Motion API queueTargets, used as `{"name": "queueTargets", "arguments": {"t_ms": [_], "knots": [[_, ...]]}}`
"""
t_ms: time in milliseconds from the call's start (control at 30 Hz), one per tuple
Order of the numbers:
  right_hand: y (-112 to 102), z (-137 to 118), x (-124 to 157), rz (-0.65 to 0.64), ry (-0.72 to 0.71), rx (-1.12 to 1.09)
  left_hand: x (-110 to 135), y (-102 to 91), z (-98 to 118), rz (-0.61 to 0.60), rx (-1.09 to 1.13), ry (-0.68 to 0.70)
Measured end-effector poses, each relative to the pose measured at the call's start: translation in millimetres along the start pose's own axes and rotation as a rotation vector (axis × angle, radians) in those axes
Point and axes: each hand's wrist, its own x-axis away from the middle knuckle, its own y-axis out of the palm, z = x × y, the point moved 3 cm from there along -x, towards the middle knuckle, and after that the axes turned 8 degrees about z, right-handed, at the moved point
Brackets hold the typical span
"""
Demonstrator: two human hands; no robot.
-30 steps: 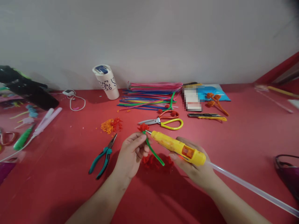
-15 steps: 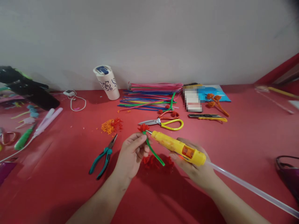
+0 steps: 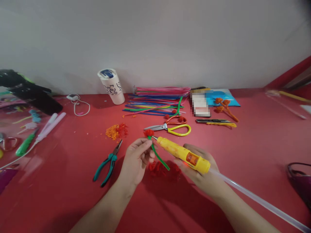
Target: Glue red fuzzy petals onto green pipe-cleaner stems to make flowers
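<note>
Between the thumb and fingers of my left hand (image 3: 137, 157) is a pipe-cleaner flower, with a fuzzy red head (image 3: 149, 132) and a green stem (image 3: 160, 157) that slants down to the right. My right hand (image 3: 200, 168) is wrapped round a yellow hot glue gun (image 3: 183, 153). Its metal nozzle points left, close beside the base of the red head; whether it touches I cannot tell. A long clear glue stick (image 3: 257, 195) runs out of the gun's back end. Beneath the hands lie red fuzzy pieces (image 3: 157, 170), partly hidden.
Scissors (image 3: 166, 127) lie just behind the flower, and pliers (image 3: 110, 163) rest to the left. Orange and red clippings (image 3: 114, 131) form a small pile. Farther back are pipe cleaners (image 3: 155, 103), a white tumbler (image 3: 111, 85), a utility knife (image 3: 215, 121) and an orange flower sprig (image 3: 225, 108).
The glue gun has shifted slightly left, its nozzle staying near the flower. The flower has turned a little, and its stem end has moved slightly left and up.
</note>
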Motion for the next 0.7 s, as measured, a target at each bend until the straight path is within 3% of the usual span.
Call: {"name": "queueTargets", "arguments": {"t_ms": [100, 267, 400, 500, 700], "knots": [[0.7, 3.3, 0.8, -0.002, 0.06, -0.021, -1.2, -0.7, 2.9, 0.043, -0.005, 0.022], [6.1, 25.0, -5.0, 0.016, 0.293, -0.067, -5.7, -1.3, 5.3, 0.06, 0.018, 0.023], [15.0, 50.5, -12.7, -0.139, 0.393, 0.145, -11.2, -3.7, 3.2, 0.046, 0.022, 0.03], [21.3, 60.3, -14.6, -0.237, 0.367, 0.279, -15.4, -7.5, 2.7, 0.071, 0.019, 0.046], [24.4, 59.0, -14.0, -0.194, 0.217, 0.481, -19.9, -10.8, 3.9, 0.058, -0.005, 0.061]]}}
